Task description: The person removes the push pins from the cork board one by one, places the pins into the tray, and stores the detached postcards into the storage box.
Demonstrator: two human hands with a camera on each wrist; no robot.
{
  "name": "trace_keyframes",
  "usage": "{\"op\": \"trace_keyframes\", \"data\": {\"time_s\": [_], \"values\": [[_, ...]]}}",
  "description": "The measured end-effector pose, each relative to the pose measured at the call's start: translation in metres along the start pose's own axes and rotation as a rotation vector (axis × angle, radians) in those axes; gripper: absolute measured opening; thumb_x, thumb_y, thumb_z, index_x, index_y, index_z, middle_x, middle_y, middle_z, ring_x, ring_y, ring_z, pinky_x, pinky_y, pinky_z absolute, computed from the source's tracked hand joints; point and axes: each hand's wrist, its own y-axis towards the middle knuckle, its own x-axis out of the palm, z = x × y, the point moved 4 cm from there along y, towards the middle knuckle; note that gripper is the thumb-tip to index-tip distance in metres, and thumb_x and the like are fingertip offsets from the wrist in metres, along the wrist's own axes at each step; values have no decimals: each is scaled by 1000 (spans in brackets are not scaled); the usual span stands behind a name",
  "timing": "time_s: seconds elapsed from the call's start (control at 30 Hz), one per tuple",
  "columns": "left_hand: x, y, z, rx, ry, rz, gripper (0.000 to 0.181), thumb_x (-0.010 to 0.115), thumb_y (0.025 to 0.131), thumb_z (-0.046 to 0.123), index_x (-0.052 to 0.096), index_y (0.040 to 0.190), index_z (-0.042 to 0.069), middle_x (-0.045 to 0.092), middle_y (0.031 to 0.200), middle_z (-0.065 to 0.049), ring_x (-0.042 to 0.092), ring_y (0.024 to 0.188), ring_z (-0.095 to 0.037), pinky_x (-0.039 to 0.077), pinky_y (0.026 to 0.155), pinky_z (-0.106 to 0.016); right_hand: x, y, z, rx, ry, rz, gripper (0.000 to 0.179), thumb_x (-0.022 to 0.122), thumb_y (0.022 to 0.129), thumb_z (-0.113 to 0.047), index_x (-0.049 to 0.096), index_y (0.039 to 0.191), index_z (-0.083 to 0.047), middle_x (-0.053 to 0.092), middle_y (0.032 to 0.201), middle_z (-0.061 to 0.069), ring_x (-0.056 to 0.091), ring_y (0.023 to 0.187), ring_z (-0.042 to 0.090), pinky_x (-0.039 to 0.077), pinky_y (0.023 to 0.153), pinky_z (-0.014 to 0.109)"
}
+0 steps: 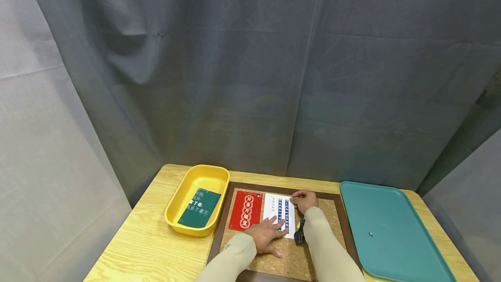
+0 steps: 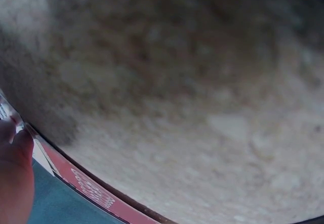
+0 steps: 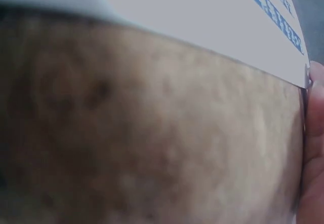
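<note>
One white card [image 1: 277,209], beside one red card [image 1: 244,211] on one cork board [image 1: 288,257], lies partly under the left hand [image 1: 265,234], fingers spread; the right hand [image 1: 306,201] touches its corner, whether pinching I can't tell. One yellow tub [image 1: 195,179] holds one green card [image 1: 199,208].

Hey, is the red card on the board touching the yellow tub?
Apart. The head view shows a brown frame and a strip of cork lying between the red card and the yellow tub.
</note>
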Motion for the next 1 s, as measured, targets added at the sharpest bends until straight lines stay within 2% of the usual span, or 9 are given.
{"op": "trace_keyframes", "data": {"time_s": [0.23, 0.5, 0.8, 1.0], "values": [[0, 0, 1, 9, -16, 4, 75, 62, 82, 58, 43, 147, 24, 32, 155, -3, 25, 144, -26, 24, 116, -33, -3, -3, 1, -16, 58, -5, 10, 72, 83, -2, 66, 89, 1, 65, 76, 8, 59, 64, 17, 50, 56, 27], [0, -1, 1, 9, -32, 2, 75, 63, 83, 57, 43, 147, 23, 32, 155, -3, 24, 144, -26, 24, 117, -34, -4, -10, -1, -44, 115, 8, 10, 70, 83, 1, 66, 91, 3, 67, 80, 9, 63, 71, 19, 52, 59, 25], [4, 2, 1, 27, -28, 22, 76, 64, 82, 56, 43, 147, 23, 32, 155, -5, 26, 143, -27, 25, 116, -35, -11, -12, 6, -71, 287, 17, 11, 71, 81, 6, 64, 89, 8, 68, 79, 10, 64, 68, 17, 56, 59, 27], [4, 2, 0, 28, -26, 40, 76, 64, 81, 56, 44, 146, 22, 33, 155, -6, 27, 143, -29, 25, 116, -36, -22, -16, 9, -82, 323, 26, 18, 70, 81, 6, 63, 96, 14, 67, 75, 6, 66, 67, 17, 56, 58, 27]]}}
